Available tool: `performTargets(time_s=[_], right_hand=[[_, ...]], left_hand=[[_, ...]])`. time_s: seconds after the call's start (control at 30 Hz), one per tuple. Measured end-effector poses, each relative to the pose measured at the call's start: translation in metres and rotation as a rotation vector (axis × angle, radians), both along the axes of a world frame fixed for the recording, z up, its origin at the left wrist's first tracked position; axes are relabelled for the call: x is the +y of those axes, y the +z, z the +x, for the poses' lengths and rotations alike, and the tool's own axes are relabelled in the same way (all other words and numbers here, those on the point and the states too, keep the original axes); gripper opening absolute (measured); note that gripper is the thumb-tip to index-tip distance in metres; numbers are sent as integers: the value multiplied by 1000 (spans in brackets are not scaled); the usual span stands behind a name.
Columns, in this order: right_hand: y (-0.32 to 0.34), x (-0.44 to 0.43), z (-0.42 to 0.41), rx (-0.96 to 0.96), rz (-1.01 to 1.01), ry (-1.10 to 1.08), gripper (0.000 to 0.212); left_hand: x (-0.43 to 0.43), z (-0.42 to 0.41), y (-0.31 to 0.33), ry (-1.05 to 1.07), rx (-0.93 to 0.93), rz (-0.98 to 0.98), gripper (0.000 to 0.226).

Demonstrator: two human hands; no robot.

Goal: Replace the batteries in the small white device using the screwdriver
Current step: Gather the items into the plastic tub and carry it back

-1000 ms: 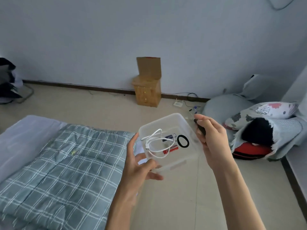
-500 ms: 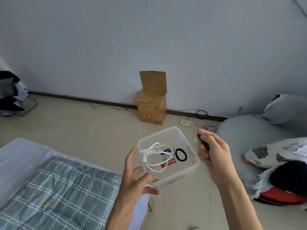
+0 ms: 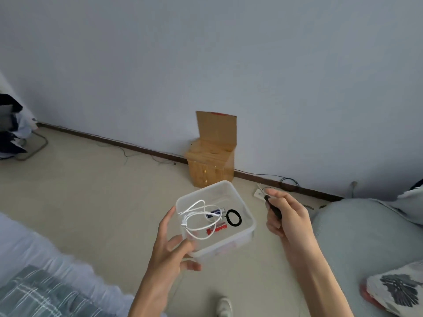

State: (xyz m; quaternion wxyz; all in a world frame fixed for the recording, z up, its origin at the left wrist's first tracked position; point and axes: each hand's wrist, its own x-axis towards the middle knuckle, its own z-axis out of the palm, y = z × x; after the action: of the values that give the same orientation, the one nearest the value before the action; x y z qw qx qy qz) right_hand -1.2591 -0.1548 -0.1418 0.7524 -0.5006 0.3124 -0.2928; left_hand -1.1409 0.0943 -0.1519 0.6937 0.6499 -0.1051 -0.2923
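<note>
My left hand (image 3: 168, 252) holds a clear plastic tub (image 3: 246, 235) by its near left corner, in mid-air above the floor. Inside the tub lie a coiled white cable (image 3: 194, 216), a blue battery (image 3: 216, 212), a red battery (image 3: 219, 228) and a black ring (image 3: 234, 217). To the right of the tub, apart from it, my right hand (image 3: 289, 219) is closed around a black screwdriver (image 3: 272, 207); only the dark handle shows between the fingers. No small white device is in view.
A small wooden cabinet (image 3: 211, 165) with a cardboard flap stands against the wall. Cables run along the skirting. A grey cushion (image 3: 357, 239) and a patterned pillow (image 3: 398, 291) lie at right, a checked quilt (image 3: 34, 291) at lower left, dark clothes (image 3: 9, 129) at far left.
The view has swung left and tilted up, so the quilt and pillows slid toward the frame edges. Both hands keep their holds; the right hand has drawn slightly away from the tub.
</note>
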Motion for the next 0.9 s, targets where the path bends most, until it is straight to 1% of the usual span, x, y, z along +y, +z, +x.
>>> performTargets(time_s=[0.13, 0.27, 0.33, 0.47, 0.6, 0.73, 0.9], right_hand=[[-5, -49, 89, -41, -20, -5, 24], [2, -93, 175, -63, 3, -13, 23], [6, -109, 214, -99, -1, -12, 24], [3, -130, 278, -44, 11, 0, 25], [-4, -160, 342, -45, 46, -9, 25], [-11, -200, 411, -29, 32, -7, 26], [-15, -260, 519, -53, 8, -19, 26]], left_hand=[[-48, 85, -4, -19, -28, 10, 88], [-90, 170, -2, -43, -60, 33, 86], [-106, 212, 4, -72, -41, 22, 86], [-137, 283, 5, -72, -33, 31, 88], [-164, 354, -1, -53, -33, 43, 87], [-195, 426, -11, -32, -28, 73, 86], [-246, 526, -15, -28, -56, 65, 89]])
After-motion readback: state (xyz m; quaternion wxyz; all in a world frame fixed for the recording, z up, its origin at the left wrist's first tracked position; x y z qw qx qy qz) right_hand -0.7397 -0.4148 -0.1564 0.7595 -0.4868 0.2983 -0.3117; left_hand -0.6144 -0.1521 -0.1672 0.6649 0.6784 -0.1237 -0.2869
